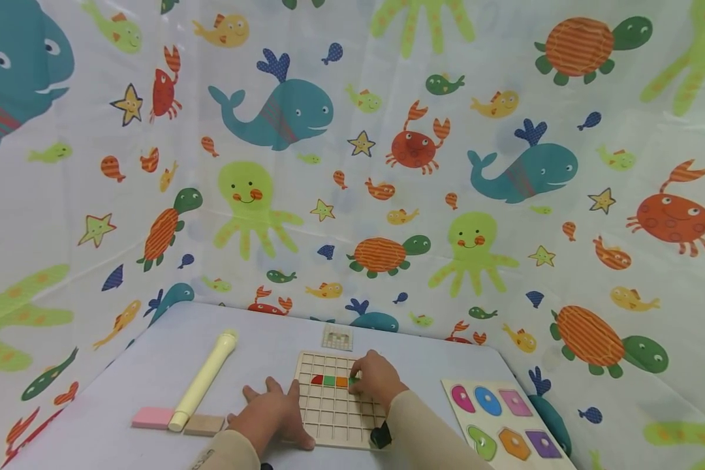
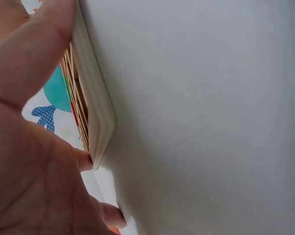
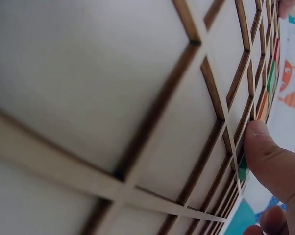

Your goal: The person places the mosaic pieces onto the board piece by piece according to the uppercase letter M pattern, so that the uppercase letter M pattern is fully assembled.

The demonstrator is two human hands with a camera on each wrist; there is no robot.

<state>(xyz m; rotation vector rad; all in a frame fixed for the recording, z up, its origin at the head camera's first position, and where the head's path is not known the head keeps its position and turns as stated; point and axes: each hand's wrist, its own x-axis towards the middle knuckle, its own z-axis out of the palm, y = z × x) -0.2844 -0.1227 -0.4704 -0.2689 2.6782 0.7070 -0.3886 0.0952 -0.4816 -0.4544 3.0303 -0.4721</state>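
Right hand (image 1: pixel 380 378) pinches a green piece (image 1: pixel 353 380) between thumb and finger, at the board (image 1: pixel 342 418), just right of the orange piece (image 1: pixel 342 382). Left hand (image 1: pixel 275 410), its fingers spread wide, touches the board near its front left corner. This board lies on the desk (image 1: pixel 270 343), between the yellow stick (image 1: pixel 204 378) and the shape puzzle (image 1: pixel 498 410); a card (image 1: pixel 337 337) lies behind.

there are two hands (image 1: pixel 277 412), one grid (image 1: pixel 336 416), four tiles (image 1: pixel 329 381), one card (image 1: pixel 337 338), one rod (image 1: pixel 205 378), two blocks (image 1: pixel 151 418), one puzzle (image 1: pixel 499 420) and six shapes (image 1: pixel 514 444).
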